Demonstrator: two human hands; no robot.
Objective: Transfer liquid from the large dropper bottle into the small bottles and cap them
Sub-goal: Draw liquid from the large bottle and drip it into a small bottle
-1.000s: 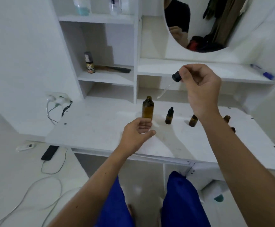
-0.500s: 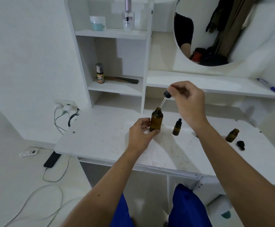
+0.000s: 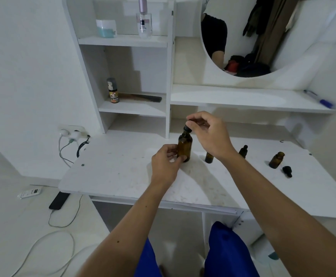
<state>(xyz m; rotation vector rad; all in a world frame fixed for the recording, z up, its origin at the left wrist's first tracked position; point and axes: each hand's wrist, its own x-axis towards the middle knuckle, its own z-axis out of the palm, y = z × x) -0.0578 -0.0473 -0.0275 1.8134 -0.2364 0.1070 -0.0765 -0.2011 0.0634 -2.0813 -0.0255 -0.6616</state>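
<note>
A left hand (image 3: 166, 163) grips the large dropper bottle (image 3: 185, 145) on a white table (image 3: 123, 172). Above the bottle, the right hand (image 3: 209, 134) pinches its dropper cap (image 3: 187, 127).

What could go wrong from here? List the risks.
1. The right hand pinches the dropper cap at the big bottle's neck; seated crooked, it may leak.
2. The left hand grips that bottle only low down, so a push from above could tip it.
3. The right forearm crosses just above a small bottle; lowering the arm might knock it over.
</note>
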